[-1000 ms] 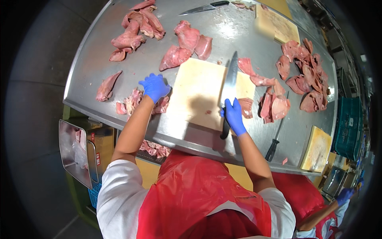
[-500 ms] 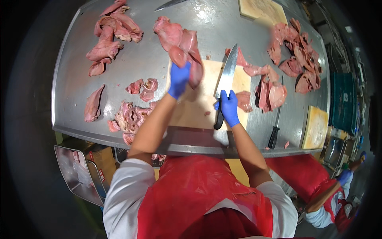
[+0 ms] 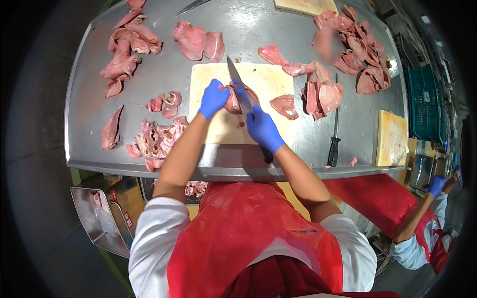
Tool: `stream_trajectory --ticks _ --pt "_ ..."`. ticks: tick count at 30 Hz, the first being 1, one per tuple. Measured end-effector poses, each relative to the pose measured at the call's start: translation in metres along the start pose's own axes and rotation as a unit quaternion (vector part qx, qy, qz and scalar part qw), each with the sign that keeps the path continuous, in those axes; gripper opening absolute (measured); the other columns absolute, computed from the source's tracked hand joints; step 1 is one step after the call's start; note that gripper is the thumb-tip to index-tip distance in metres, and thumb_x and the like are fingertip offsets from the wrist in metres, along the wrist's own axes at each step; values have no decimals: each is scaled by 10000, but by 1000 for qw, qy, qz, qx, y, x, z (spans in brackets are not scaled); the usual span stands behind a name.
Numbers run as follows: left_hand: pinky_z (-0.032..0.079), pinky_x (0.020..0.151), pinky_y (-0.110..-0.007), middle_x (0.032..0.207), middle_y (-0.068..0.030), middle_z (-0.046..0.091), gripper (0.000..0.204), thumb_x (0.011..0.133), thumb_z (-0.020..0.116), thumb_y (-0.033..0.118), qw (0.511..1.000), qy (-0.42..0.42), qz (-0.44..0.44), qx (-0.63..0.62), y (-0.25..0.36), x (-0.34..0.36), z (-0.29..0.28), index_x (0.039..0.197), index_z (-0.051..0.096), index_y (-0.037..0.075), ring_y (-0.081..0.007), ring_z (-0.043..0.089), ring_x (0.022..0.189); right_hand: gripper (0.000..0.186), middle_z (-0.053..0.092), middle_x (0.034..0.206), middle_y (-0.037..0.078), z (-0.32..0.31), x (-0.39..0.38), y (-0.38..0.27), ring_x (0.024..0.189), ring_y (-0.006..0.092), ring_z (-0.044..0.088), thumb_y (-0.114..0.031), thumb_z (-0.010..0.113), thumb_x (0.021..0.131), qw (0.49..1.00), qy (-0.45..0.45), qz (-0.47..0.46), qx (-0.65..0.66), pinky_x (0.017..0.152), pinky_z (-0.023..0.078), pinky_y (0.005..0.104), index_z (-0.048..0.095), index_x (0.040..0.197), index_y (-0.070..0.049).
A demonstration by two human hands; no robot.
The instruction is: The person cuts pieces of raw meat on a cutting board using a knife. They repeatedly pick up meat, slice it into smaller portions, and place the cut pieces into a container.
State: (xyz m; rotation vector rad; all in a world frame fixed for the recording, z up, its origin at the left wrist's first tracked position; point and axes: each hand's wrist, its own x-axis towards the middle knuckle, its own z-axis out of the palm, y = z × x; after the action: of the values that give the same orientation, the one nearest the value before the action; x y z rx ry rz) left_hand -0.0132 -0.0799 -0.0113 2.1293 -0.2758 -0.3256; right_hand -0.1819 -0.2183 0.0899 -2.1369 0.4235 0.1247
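Note:
A pale cutting board (image 3: 268, 79) lies on the steel table (image 3: 84, 149). My left hand (image 3: 213, 98), in a blue glove, presses down on a pink piece of raw meat (image 3: 232, 99) at the board's middle. My right hand (image 3: 263, 130), also gloved blue, grips the handle of a large knife (image 3: 237, 82), whose blade lies across that meat, tip pointing away from me. A second slice of meat (image 3: 285, 105) rests on the board to the right.
Piles of raw meat lie at the far left (image 3: 126, 44), near left (image 3: 156, 136), far centre (image 3: 198, 42) and right (image 3: 348, 54). A sharpening steel (image 3: 335, 131) and another cutting board (image 3: 391, 137) sit to the right. A green crate (image 3: 422, 99) stands beyond. Another person (image 3: 427, 233) works at lower right.
My left hand pulled a piece of meat from the far pile onto the board. My right hand swung the knife over it, so the blade now lies across the meat.

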Motion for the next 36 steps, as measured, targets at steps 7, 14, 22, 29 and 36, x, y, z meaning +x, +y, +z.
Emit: stream_trajectory --ticks 7,14,22,29,36 --pt "500 675 -499 797 -234 610 132 805 581 156 978 -1 208 3 15 -36 13 853 531 43 -450 614 780 312 668 869 282 17 -16 50 793 466 652 -229 461 958 976 -80 11 -201 737 514 554 500 1142 20" --pt "469 578 -419 723 -214 538 122 811 591 108 976 1 219 4 43 -11 -2 749 513 37 -364 524 586 336 652 970 300 20 31 52 905 484 629 -286 448 994 986 -100 0 -135 796 496 549 510 1151 4" --pt "507 858 -352 993 -112 610 274 838 692 145 922 -259 275 -85 133 15 31 1089 629 55 -229 619 931 309 652 835 252 19 -30 48 668 347 669 -248 497 988 980 -136 116 83 625 531 446 509 1165 5" --pt "499 863 -528 1264 -213 516 563 777 722 316 928 -14 119 353 75 179 -23 1287 564 140 -430 530 1143 284 636 738 258 15 49 63 629 402 648 -247 489 983 982 111 113 106 562 497 464 500 1029 33" --pt "518 814 -422 1128 -192 597 387 758 716 173 990 -10 97 100 47 212 -38 1111 596 67 -337 625 955 291 585 751 333 -26 72 98 710 518 590 -248 496 983 957 267 67 -98 616 459 535 477 947 39"
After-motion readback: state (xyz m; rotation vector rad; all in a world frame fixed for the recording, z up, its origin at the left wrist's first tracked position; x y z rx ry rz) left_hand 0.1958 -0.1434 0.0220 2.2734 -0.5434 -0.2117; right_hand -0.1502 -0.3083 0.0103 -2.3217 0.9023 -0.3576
